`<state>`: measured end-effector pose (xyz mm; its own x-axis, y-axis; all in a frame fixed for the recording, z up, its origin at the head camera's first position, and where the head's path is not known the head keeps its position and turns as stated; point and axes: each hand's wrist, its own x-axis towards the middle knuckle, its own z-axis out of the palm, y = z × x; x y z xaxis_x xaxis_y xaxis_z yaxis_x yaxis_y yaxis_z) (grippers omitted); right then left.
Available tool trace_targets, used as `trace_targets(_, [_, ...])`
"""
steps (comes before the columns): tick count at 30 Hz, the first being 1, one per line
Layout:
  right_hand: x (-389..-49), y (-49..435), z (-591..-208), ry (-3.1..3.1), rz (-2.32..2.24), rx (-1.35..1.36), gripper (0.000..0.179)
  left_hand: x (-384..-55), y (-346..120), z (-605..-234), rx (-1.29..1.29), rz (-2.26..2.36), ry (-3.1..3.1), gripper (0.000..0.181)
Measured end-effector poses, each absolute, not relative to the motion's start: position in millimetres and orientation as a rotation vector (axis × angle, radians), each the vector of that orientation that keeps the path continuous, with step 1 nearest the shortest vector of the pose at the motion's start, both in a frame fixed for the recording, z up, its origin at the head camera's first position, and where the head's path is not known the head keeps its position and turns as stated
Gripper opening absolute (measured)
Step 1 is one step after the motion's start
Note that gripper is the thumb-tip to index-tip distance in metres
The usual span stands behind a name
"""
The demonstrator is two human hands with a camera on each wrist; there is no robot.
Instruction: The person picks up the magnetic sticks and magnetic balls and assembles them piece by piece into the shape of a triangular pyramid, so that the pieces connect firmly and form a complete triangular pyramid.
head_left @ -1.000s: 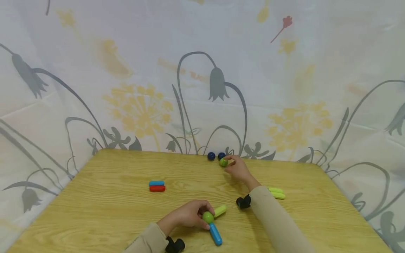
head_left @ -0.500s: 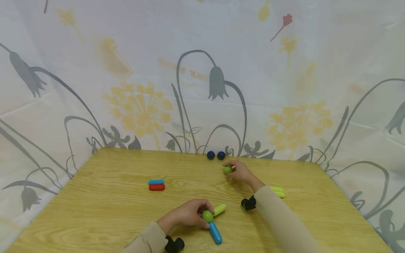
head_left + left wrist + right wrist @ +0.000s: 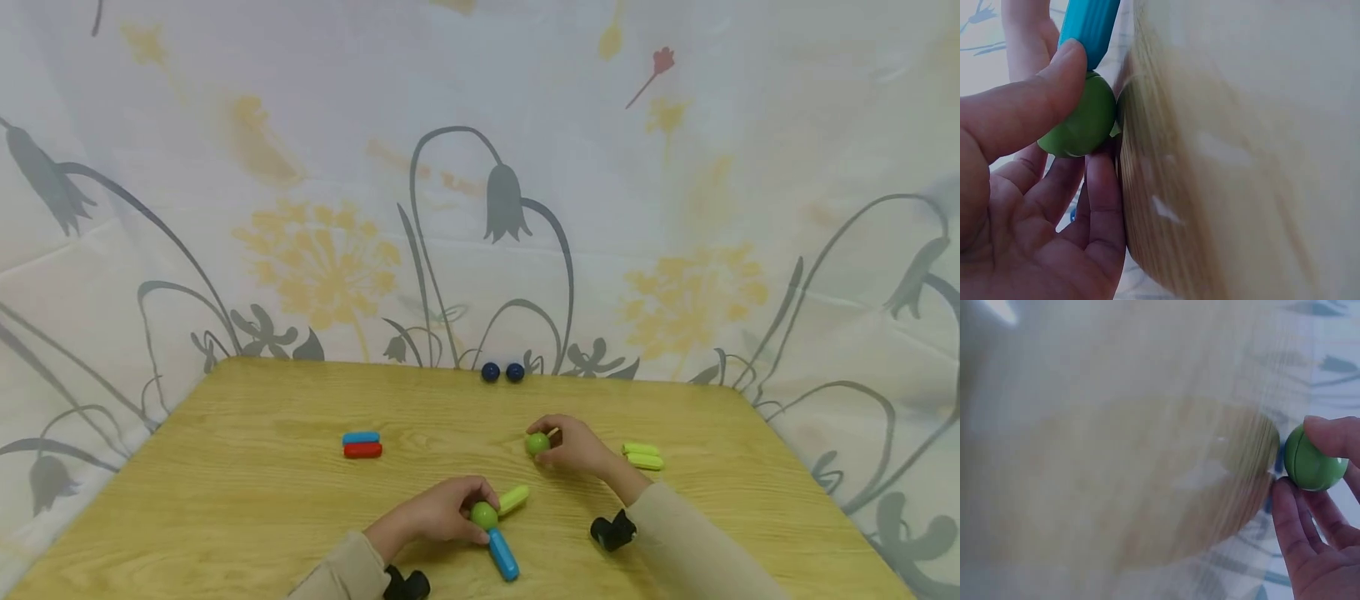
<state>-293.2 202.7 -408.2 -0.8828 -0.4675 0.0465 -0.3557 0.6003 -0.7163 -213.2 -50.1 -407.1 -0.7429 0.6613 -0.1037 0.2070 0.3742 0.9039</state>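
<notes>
Low in the head view, my left hand [image 3: 447, 510] grips a green ball [image 3: 484, 515] between thumb and fingers. A blue stick [image 3: 503, 556] and a yellow-green stick [image 3: 513, 500] extend from that ball, and the left wrist view shows the blue stick [image 3: 1089, 31] meeting the ball [image 3: 1084, 122] by my thumb. Farther back, my right hand [image 3: 577, 446] pinches a second green ball [image 3: 537, 443]; a seam line runs over this ball [image 3: 1314, 460] in the right wrist view.
Two dark blue balls [image 3: 502, 372] sit at the table's back edge. A blue stick [image 3: 362, 437] and a red stick [image 3: 363, 451] lie side by side on the left. Beyond my right wrist lie two yellow-green sticks [image 3: 642, 457]. A patterned curtain hangs behind the wooden table [image 3: 247, 483].
My right hand has brought its green ball from beside the dark blue balls toward me. The left hand keeps its grip on the other ball, nearly still. The head view has shifted slightly.
</notes>
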Motion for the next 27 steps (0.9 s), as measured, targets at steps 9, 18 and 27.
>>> trace_targets(9, [-262, 204, -410, 2.667, -1.169, -0.737, 0.031, -209, -49, -405, 0.763, 1.305, 2.209, 0.025])
trace_targets(18, [-244, 207, -410, 2.623, -1.226, -0.732, 0.032, -209, -49, -405, 0.786, 1.271, 2.219, 0.024])
trace_targets(27, [-232, 207, -408, 2.529, -1.302, -0.757, 0.032, -209, -49, -408, 0.782, 1.272, 2.203, 0.023])
